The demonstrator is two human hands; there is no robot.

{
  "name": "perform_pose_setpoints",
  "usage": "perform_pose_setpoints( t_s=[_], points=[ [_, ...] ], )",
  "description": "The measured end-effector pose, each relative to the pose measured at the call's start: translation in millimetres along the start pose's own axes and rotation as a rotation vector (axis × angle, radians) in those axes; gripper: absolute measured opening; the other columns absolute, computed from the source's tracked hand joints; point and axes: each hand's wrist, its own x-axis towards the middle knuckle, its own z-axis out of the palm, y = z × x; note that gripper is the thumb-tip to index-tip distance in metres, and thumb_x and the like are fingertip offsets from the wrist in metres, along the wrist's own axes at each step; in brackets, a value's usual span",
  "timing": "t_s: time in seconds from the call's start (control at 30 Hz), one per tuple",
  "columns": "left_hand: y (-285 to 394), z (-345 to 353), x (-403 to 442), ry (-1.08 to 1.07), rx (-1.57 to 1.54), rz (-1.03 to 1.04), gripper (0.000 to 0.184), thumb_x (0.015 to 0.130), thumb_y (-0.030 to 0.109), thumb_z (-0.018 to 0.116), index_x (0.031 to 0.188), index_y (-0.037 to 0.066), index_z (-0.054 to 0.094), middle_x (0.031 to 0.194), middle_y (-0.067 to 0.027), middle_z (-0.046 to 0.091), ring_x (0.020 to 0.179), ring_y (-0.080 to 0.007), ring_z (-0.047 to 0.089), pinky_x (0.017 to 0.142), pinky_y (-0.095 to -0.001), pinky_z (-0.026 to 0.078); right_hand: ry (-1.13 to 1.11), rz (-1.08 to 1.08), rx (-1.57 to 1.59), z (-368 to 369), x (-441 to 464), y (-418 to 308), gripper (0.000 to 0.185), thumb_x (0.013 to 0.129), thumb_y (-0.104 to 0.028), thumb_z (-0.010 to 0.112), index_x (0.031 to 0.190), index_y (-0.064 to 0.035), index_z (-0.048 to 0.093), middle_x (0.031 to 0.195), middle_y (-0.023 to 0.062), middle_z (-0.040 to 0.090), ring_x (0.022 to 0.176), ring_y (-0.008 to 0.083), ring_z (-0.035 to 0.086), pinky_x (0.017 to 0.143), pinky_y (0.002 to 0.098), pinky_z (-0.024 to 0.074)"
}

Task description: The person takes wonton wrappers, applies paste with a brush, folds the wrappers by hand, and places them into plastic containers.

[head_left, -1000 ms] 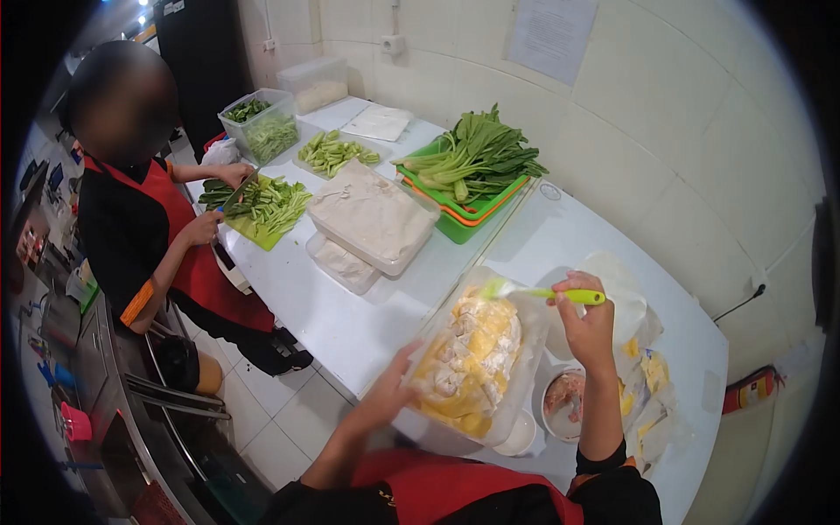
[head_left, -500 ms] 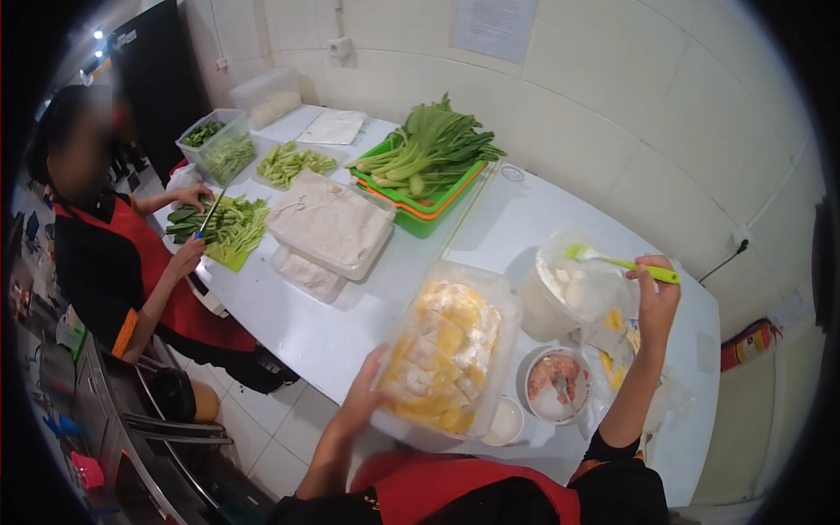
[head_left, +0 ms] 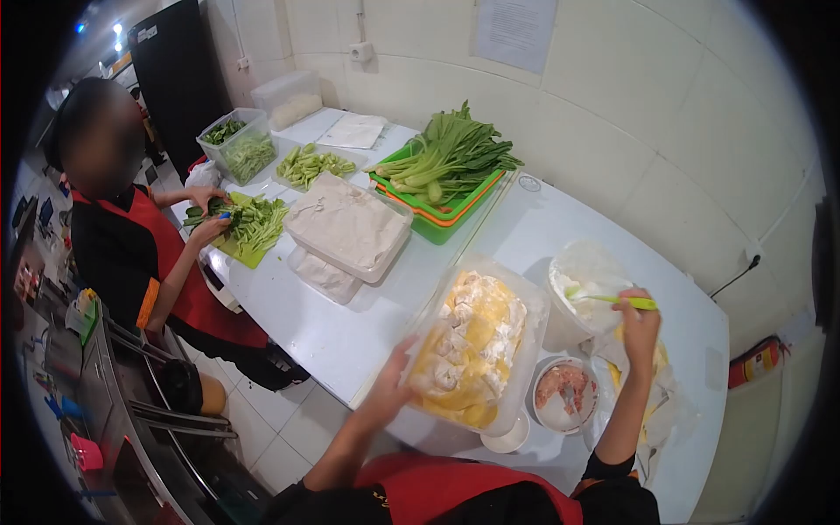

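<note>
My left hand [head_left: 388, 385] holds the left wall of a clear plastic container [head_left: 535, 350]. Inside lie yellow dough pieces [head_left: 472, 337], several of them folded into dumplings, dusted with white flour. My right hand [head_left: 639, 322] is closed around the lime-green handle of a spatula [head_left: 646, 304], whose head is down inside a tub of white flour [head_left: 569, 328]. Just below the tub stands a white bowl of pink minced meat [head_left: 567, 394] with a metal utensil in it. A small white bowl [head_left: 507, 435] sits close to the container's lower edge.
Left, a co-worker [head_left: 122, 236] handles chopped greens on a green board [head_left: 249, 255]. Stacked covered containers [head_left: 350, 223], green and orange baskets [head_left: 446, 229] with leafy vegetables and a tub of cut greens [head_left: 241, 149] line the table. Plastic bags [head_left: 669, 420] lie at right.
My right hand has lowered the spatula's head deeper into the flour tub. More white flour shows over the dough pieces. The whole view has shifted slightly.
</note>
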Motion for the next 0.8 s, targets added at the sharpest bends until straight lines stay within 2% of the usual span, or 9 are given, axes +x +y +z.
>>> perform_pose_setpoints(
  t_s=[0.07,0.17,0.27,0.37,0.4,0.53,0.6,0.7,0.8],
  points=[
    [-2.0,-0.8,-2.7,0.005,0.049,0.013,0.080,0.072,0.023,0.058,0.141,0.003,0.023,0.125,-0.0183,0.044,0.115,-0.0269,0.043,0.100,-0.0345,0.032,0.119,-0.048,0.129,-17.5,-1.8,-18.2,0.011,0.081,-0.002,0.056,0.090,0.0013,0.061,0.085,0.0098,0.062,0.075,0.0149,0.060,0.076,0.0281,0.0474],
    [-10.6,-3.9,-3.6,0.005,0.127,0.041,0.081,0.071,0.023,0.058,0.141,0.004,0.023,0.117,-0.0174,0.047,0.106,-0.0250,0.046,0.094,-0.0338,0.037,0.085,-0.086,0.230,-13.2,-12.6,-78.7,0.012,0.081,-0.001,0.056,0.092,0.0004,0.060,0.081,0.0100,0.063,0.078,0.0178,0.060,0.083,0.0315,0.0454],
    [3.8,-0.1,-6.0,-0.011,0.110,0.003,0.081,0.072,0.024,0.058,0.142,0.004,0.023,0.113,-0.0165,0.048,0.102,-0.0239,0.047,0.091,-0.0335,0.038,-0.248,-0.175,0.262,13.9,-22.7,-97.0,0.011,0.080,0.000,0.056,0.089,0.0000,0.061,0.077,0.0095,0.064,0.089,0.0207,0.058,0.089,0.0345,0.0422],
    [3.7,-0.8,-10.6,0.009,0.042,-0.016,0.081,0.073,0.027,0.059,0.141,0.004,0.022,0.115,-0.0161,0.047,0.105,-0.0238,0.047,0.093,-0.0333,0.037,-0.277,-0.005,0.250,42.7,-39.2,-99.2,0.009,0.079,-0.001,0.056,0.086,-0.0004,0.062,0.071,0.0081,0.064,0.100,0.0221,0.054,0.094,0.0372,0.0388],
    [3.7,-2.0,-13.1,0.016,0.014,-0.014,0.081,0.074,0.028,0.059,0.141,0.003,0.022,0.117,-0.0162,0.047,0.107,-0.0239,0.046,0.094,-0.0332,0.037,-0.199,-0.104,0.133,44.4,-37.6,-97.4,0.008,0.078,-0.002,0.056,0.083,-0.0006,0.062,0.073,0.0073,0.064,0.107,0.0223,0.051,0.093,0.0380,0.0388],
    [-17.1,-11.1,-17.1,0.046,-0.076,0.022,0.081,0.076,0.034,0.059,0.140,0.000,0.022,0.128,-0.0170,0.043,0.118,-0.0238,0.042,0.099,-0.0330,0.033,-0.303,-0.058,0.261,43.8,-41.0,-92.8,0.007,0.079,-0.003,0.056,0.083,-0.0014,0.062,0.072,0.0067,0.064,0.105,0.0236,0.052,0.094,0.0387,0.0382],
    [-10.1,-9.8,-19.8,0.069,-0.166,-0.061,0.090,0.066,0.034,0.061,0.139,-0.001,0.022,0.133,-0.0166,0.039,0.125,-0.0244,0.039,0.104,-0.0341,0.031,-0.381,-0.073,0.231,50.9,-50.4,-100.4,0.006,0.079,-0.003,0.056,0.082,-0.0016,0.062,0.072,0.0067,0.064,0.105,0.0233,0.052,0.094,0.0384,0.0378],
    [-16.7,-18.3,-25.6,0.131,-0.180,-0.076,0.096,0.061,0.037,0.065,0.139,-0.001,0.023,0.135,-0.0155,0.038,0.127,-0.0241,0.038,0.105,-0.0346,0.031,-0.186,-0.110,0.125,44.9,-39.1,-89.5,0.006,0.080,-0.003,0.056,0.083,-0.0018,0.061,0.071,0.0063,0.063,0.105,0.0223,0.052,0.095,0.0384,0.0373],
    [-4.7,-38.3,-43.5,0.167,-0.212,-0.063,0.090,0.066,0.038,0.062,0.138,-0.001,0.026,0.134,-0.0137,0.039,0.126,-0.0231,0.038,0.104,-0.0334,0.030,0.002,-0.090,0.306,11.7,-21.0,-73.6,0.006,0.082,-0.002,0.055,0.086,-0.0004,0.060,0.080,0.0076,0.062,0.084,0.0184,0.059,0.092,0.0332,0.0392]
  ],
)
